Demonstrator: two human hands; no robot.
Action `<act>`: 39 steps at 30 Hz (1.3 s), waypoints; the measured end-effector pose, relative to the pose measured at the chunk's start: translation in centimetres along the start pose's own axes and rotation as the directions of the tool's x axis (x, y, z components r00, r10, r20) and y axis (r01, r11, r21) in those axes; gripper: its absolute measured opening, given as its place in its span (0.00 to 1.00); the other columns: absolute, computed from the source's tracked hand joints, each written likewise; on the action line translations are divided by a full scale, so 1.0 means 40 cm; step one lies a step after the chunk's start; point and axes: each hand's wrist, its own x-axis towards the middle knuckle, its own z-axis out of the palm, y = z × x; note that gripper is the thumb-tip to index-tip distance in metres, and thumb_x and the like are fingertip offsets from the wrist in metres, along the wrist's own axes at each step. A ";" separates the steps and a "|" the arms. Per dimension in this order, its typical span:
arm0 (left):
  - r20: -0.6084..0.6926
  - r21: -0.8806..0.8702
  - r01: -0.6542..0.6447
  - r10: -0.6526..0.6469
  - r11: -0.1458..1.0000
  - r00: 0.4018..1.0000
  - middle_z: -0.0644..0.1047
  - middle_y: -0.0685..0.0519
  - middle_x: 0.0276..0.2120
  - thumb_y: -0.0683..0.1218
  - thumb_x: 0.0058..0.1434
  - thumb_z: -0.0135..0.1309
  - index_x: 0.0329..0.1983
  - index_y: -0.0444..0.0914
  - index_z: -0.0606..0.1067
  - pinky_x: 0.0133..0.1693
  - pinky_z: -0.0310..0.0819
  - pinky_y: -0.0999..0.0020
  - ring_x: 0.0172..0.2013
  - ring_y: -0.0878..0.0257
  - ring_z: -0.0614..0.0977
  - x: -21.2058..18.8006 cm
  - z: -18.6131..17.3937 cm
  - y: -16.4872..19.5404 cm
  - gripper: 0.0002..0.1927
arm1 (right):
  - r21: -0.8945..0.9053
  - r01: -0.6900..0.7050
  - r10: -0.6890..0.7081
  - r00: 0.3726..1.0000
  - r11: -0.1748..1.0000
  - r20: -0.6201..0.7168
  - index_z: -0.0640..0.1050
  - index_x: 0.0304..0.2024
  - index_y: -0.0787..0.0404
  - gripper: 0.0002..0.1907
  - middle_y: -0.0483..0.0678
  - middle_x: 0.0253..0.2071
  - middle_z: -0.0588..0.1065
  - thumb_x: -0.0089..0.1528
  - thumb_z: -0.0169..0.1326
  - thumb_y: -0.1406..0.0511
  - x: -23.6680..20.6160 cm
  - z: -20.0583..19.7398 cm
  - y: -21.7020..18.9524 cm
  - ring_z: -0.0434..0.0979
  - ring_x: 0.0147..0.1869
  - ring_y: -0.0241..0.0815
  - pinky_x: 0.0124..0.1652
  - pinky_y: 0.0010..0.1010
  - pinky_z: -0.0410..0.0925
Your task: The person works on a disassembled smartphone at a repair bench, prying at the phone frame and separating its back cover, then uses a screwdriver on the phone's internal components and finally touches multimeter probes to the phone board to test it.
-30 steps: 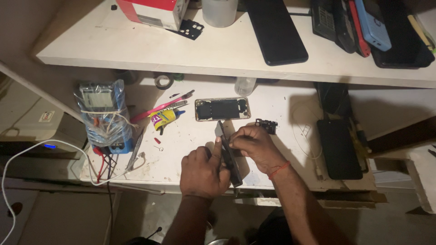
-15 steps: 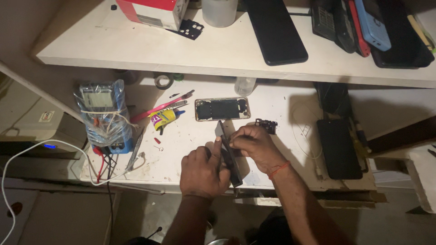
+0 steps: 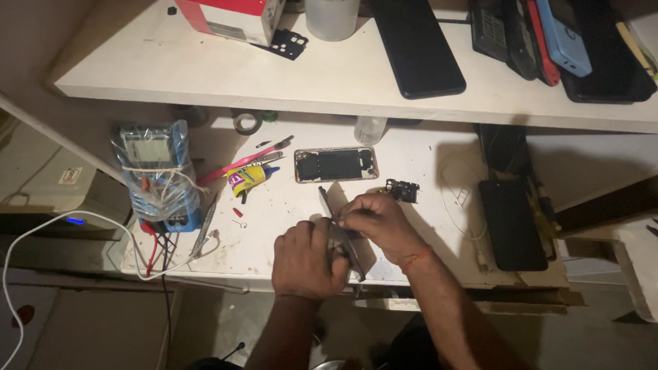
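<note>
Phone (image 3: 340, 229) held edge-up at near edge of white workbench (image 3: 439, 171), left hand (image 3: 306, 260) clamped round its near end, right hand (image 3: 377, 220) pinching far edge, possibly with thin tool, opened phone back (image 3: 336, 164) just beyond, wrapped multimeter (image 3: 156, 171) far left.

The left hand (image 3: 308, 260) covered the near end of the thin dark phone panel (image 3: 340, 229), and the right hand (image 3: 377, 219) hid its middle, so the grip on it could not be made out. At the shelf's (image 3: 205, 75) far edge, the red box (image 3: 233, 14) and grey cup (image 3: 332, 17) were cut off by the picture's top. The small parts near the bench's (image 3: 288, 226) middle were too small to tell.
</note>
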 end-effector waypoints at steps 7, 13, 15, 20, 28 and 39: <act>0.028 0.034 0.000 -0.001 0.999 1.000 0.72 0.42 0.37 0.57 0.48 0.53 0.59 0.40 0.73 0.42 0.65 0.48 0.40 0.46 0.75 0.009 -0.015 0.008 0.34 | 0.065 -0.030 0.031 0.999 0.997 -0.014 0.80 0.34 0.68 0.03 0.48 0.35 0.79 0.57 0.58 0.74 -0.003 -0.016 0.001 0.75 0.33 0.31 0.30 0.21 0.68; -0.026 0.033 -0.023 0.024 0.999 0.999 0.72 0.42 0.37 0.56 0.49 0.53 0.59 0.40 0.75 0.42 0.66 0.48 0.39 0.46 0.75 0.006 -0.016 0.010 0.33 | 0.101 -0.018 0.019 1.000 0.995 -0.010 0.79 0.35 0.69 0.03 0.50 0.38 0.78 0.58 0.59 0.75 -0.003 -0.019 0.003 0.76 0.34 0.31 0.29 0.21 0.67; -0.018 0.035 -0.025 0.026 0.999 1.000 0.72 0.42 0.37 0.57 0.48 0.53 0.58 0.41 0.75 0.42 0.66 0.48 0.39 0.45 0.74 0.006 -0.015 0.009 0.33 | 0.115 -0.023 0.026 0.999 0.993 -0.027 0.79 0.34 0.69 0.03 0.49 0.40 0.78 0.57 0.59 0.75 -0.006 -0.020 0.001 0.74 0.34 0.31 0.28 0.20 0.65; 0.008 0.030 -0.021 0.020 0.999 1.000 0.72 0.43 0.37 0.57 0.49 0.53 0.59 0.42 0.74 0.42 0.66 0.49 0.39 0.47 0.75 0.009 -0.015 0.008 0.33 | 0.136 -0.036 0.041 0.999 0.990 -0.033 0.79 0.34 0.69 0.03 0.49 0.40 0.78 0.57 0.59 0.75 -0.007 -0.022 0.000 0.78 0.36 0.32 0.31 0.21 0.69; -0.007 0.041 -0.042 0.043 0.998 0.999 0.71 0.45 0.37 0.56 0.56 0.50 0.71 0.42 0.66 0.42 0.64 0.49 0.40 0.47 0.74 0.006 -0.017 0.013 0.37 | 0.091 -0.022 0.026 0.999 0.996 -0.044 0.80 0.35 0.69 0.03 0.49 0.37 0.79 0.58 0.59 0.74 -0.009 -0.028 0.001 0.77 0.36 0.33 0.32 0.23 0.70; 0.080 0.097 -0.052 0.044 0.994 0.996 0.70 0.44 0.36 0.62 0.61 0.46 0.75 0.46 0.60 0.41 0.64 0.50 0.38 0.47 0.72 0.009 -0.022 0.011 0.39 | 0.006 -0.021 0.022 0.997 1.000 -0.067 0.80 0.34 0.67 0.02 0.51 0.36 0.81 0.59 0.58 0.73 -0.015 -0.034 -0.010 0.81 0.38 0.36 0.37 0.27 0.76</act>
